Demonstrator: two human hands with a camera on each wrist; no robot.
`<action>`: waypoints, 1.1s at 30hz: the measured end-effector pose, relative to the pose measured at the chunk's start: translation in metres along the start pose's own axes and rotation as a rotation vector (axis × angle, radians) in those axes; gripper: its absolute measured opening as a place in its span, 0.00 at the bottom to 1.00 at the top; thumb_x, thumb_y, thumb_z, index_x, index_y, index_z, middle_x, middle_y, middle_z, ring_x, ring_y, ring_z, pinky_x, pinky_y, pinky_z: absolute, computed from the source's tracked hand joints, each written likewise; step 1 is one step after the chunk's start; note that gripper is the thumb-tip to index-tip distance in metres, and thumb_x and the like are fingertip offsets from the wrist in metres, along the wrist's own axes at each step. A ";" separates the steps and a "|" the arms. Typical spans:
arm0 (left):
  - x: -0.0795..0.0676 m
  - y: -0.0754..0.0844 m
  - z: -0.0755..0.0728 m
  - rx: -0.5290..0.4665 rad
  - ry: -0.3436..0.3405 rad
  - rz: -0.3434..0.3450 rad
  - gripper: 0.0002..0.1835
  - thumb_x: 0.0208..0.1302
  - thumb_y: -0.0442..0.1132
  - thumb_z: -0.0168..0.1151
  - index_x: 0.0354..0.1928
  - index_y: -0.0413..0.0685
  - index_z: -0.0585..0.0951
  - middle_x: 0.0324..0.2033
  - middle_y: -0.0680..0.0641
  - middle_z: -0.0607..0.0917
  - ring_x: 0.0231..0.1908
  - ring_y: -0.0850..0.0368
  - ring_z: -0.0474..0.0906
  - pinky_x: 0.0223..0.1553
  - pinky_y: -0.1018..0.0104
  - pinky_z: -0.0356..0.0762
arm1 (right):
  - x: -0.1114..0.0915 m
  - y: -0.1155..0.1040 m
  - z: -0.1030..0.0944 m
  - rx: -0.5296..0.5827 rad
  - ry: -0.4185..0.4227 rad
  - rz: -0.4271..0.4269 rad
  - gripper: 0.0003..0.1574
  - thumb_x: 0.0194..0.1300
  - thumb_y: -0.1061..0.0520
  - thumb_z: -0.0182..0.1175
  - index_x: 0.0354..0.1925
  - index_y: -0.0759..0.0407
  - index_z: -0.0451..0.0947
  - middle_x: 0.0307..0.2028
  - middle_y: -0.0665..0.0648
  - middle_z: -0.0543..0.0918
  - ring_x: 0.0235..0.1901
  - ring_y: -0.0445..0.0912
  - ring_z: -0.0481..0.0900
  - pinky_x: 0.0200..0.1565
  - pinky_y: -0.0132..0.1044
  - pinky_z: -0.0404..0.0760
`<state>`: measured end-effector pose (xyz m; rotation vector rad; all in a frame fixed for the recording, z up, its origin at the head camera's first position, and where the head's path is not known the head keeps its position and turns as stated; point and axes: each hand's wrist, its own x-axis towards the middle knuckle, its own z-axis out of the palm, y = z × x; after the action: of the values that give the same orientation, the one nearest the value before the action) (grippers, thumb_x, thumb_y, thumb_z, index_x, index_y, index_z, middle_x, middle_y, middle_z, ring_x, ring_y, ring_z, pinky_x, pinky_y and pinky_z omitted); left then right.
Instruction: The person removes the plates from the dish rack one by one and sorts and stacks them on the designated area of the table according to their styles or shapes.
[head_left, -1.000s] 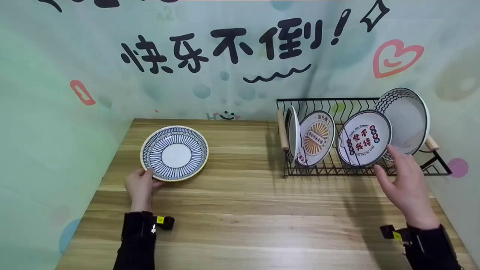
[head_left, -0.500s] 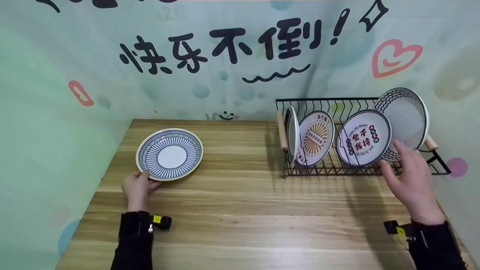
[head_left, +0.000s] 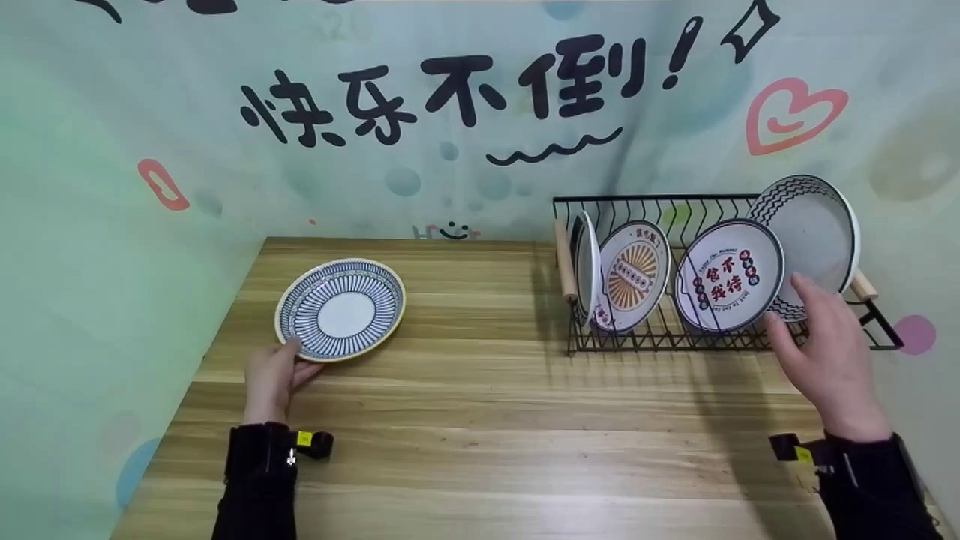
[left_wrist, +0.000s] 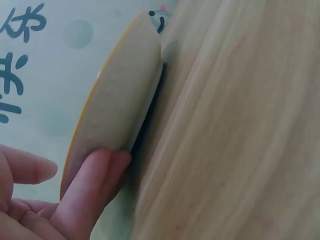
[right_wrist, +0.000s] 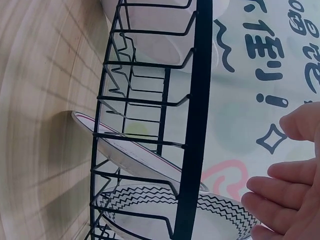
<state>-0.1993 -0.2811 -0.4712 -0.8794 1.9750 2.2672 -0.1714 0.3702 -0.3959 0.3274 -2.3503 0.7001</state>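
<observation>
My left hand [head_left: 270, 379] pinches the near left rim of a blue-and-white striped plate [head_left: 346, 313], thumb on top and fingers underneath. The left wrist view shows the plate's pale underside [left_wrist: 117, 90] side-on, close over the tabletop, with fingers [left_wrist: 90, 180] pressed against it. At the front right of a black wire dish rack [head_left: 645, 345], my right hand [head_left: 829, 360] hovers with relaxed, spread fingers and holds nothing. It overlaps a large zigzag-rimmed plate [head_left: 814, 232] in the head view. Beside that leans a plate with red lettering [head_left: 729, 277]; the right wrist view has my fingers [right_wrist: 280, 192] outside the rack.
Further left in the rack stand a plate with an orange sunburst [head_left: 634, 277] and another plate seen edge-on [head_left: 589, 270]. The rack has wooden handles [head_left: 565, 262] at its ends. A printed cloth backdrop [head_left: 450, 187] rises behind the wooden table [head_left: 480, 427].
The striped plate, still in my left hand's grip, has shifted slightly left and changed its tilt. My right hand has drifted a little right, off the edge of the red-lettered plate.
</observation>
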 end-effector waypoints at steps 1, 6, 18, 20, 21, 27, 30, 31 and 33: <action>-0.001 0.001 0.001 0.004 -0.003 -0.002 0.29 0.77 0.38 0.45 0.69 0.22 0.55 0.48 0.36 0.77 0.30 0.59 0.86 0.45 0.67 0.83 | 0.000 0.001 0.000 0.000 0.004 -0.005 0.35 0.60 0.66 0.63 0.64 0.74 0.68 0.60 0.77 0.73 0.58 0.73 0.68 0.65 0.62 0.63; -0.002 0.002 0.001 0.085 -0.012 -0.015 0.31 0.78 0.40 0.45 0.71 0.23 0.53 0.50 0.35 0.74 0.30 0.59 0.85 0.45 0.67 0.83 | -0.001 0.003 0.002 0.008 -0.003 0.006 0.35 0.60 0.66 0.64 0.65 0.73 0.67 0.59 0.78 0.72 0.57 0.74 0.68 0.64 0.64 0.63; -0.019 0.010 -0.011 0.166 -0.024 0.035 0.34 0.76 0.44 0.50 0.71 0.23 0.55 0.38 0.41 0.79 0.30 0.58 0.85 0.45 0.64 0.84 | 0.004 0.002 -0.002 0.003 -0.048 0.032 0.36 0.63 0.64 0.62 0.67 0.71 0.65 0.61 0.77 0.70 0.59 0.73 0.66 0.67 0.62 0.60; -0.023 0.013 -0.013 0.194 -0.027 0.038 0.34 0.76 0.44 0.50 0.71 0.24 0.55 0.38 0.42 0.80 0.31 0.57 0.84 0.45 0.64 0.84 | 0.006 0.002 -0.003 0.002 -0.058 0.040 0.36 0.64 0.63 0.61 0.68 0.71 0.65 0.62 0.77 0.70 0.60 0.73 0.66 0.68 0.62 0.59; -0.025 0.014 -0.013 0.210 -0.029 0.038 0.34 0.76 0.45 0.49 0.71 0.25 0.55 0.39 0.42 0.80 0.32 0.57 0.84 0.46 0.64 0.84 | 0.007 0.002 -0.003 0.001 -0.063 0.045 0.36 0.65 0.63 0.61 0.68 0.71 0.65 0.62 0.77 0.70 0.60 0.73 0.65 0.68 0.62 0.58; -0.035 0.022 -0.012 0.375 -0.030 0.077 0.36 0.76 0.47 0.49 0.73 0.27 0.53 0.49 0.37 0.77 0.39 0.53 0.82 0.48 0.62 0.83 | 0.010 0.003 -0.003 -0.006 -0.058 0.052 0.35 0.65 0.63 0.60 0.67 0.72 0.65 0.61 0.78 0.70 0.60 0.74 0.66 0.68 0.61 0.58; -0.039 0.026 -0.011 0.478 -0.034 0.132 0.38 0.75 0.49 0.48 0.72 0.25 0.51 0.51 0.34 0.77 0.40 0.53 0.82 0.47 0.61 0.82 | 0.012 0.004 -0.004 -0.016 -0.048 0.037 0.35 0.65 0.63 0.61 0.67 0.72 0.66 0.61 0.78 0.71 0.59 0.74 0.66 0.67 0.62 0.59; -0.040 0.027 -0.011 0.488 -0.041 0.144 0.39 0.75 0.48 0.48 0.72 0.24 0.50 0.53 0.33 0.77 0.40 0.52 0.81 0.47 0.61 0.82 | 0.013 0.004 -0.004 -0.017 -0.047 0.034 0.35 0.65 0.63 0.60 0.67 0.72 0.66 0.60 0.78 0.71 0.59 0.74 0.66 0.67 0.62 0.59; -0.042 0.028 -0.011 0.497 -0.049 0.154 0.39 0.75 0.49 0.48 0.73 0.25 0.50 0.55 0.32 0.76 0.42 0.52 0.81 0.49 0.61 0.81 | 0.014 0.003 -0.005 -0.023 -0.051 0.034 0.35 0.64 0.62 0.61 0.67 0.72 0.66 0.61 0.78 0.71 0.59 0.74 0.66 0.66 0.62 0.60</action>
<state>-0.1700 -0.2823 -0.4290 -0.6289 2.4863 1.6961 -0.1806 0.3752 -0.3849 0.2995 -2.4154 0.6879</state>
